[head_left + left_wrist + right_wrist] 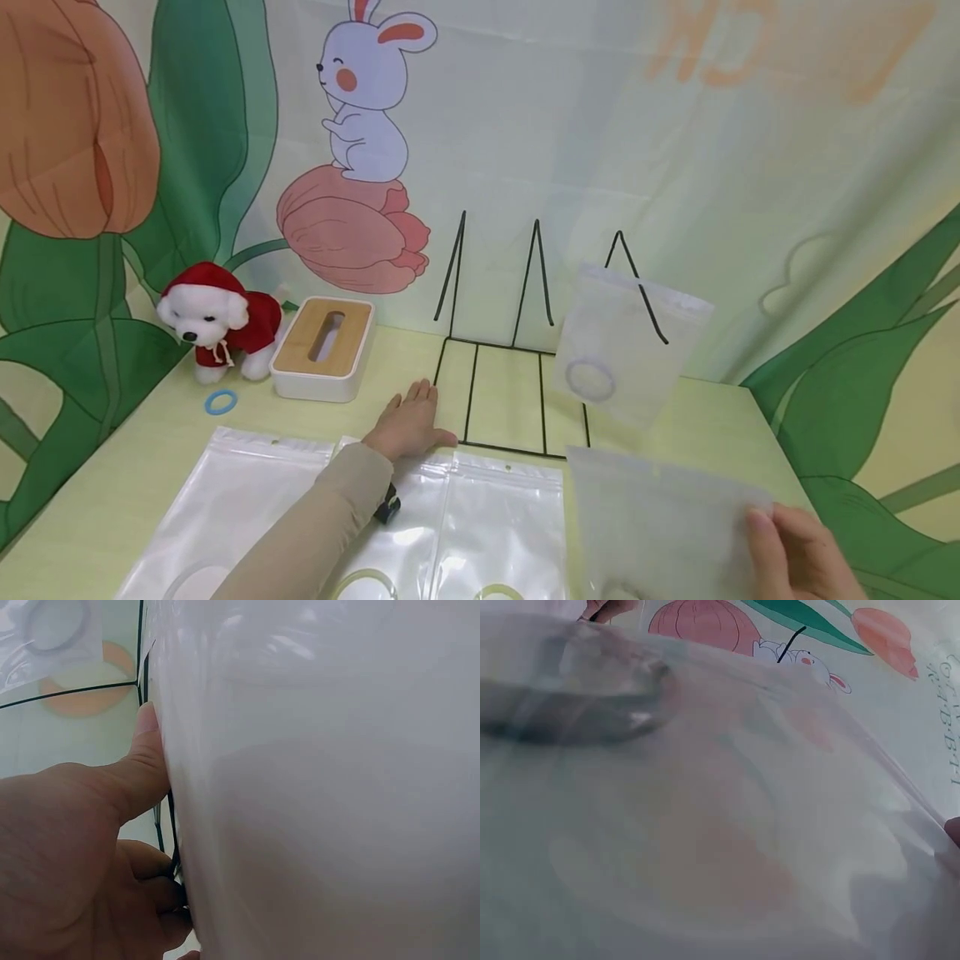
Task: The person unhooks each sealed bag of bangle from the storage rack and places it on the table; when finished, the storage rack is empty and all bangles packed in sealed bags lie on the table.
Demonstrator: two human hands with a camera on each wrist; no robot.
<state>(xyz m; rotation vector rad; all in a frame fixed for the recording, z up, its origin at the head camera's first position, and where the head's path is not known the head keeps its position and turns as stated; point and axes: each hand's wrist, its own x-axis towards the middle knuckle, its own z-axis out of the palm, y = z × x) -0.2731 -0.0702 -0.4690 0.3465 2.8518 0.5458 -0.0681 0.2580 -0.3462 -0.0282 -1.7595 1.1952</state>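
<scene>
My right hand point(802, 550) pinches a translucent zip bag point(675, 517) by its upper right corner, over the table's front right. In the right wrist view this bag fills most of the picture, with a blurred grey band point(570, 716) across it. My left hand point(411, 421) rests at the front left corner of a black wire rack point(470, 396), fingers extended and thumb beside the wire. In the left wrist view a whitish bag hides part of the fingers. From the rack's right prong hangs another zip bag point(637, 346) with a pale ring point(590, 380) showing at its lower left.
Several clear zip bags point(517, 517) lie along the table front, rings showing in them. At the back left stand a white box with a wooden lid point(303, 333) and a plush dog point(255, 321). A blue ring point(221, 402) lies before the dog. A printed curtain point(480, 150) hangs behind.
</scene>
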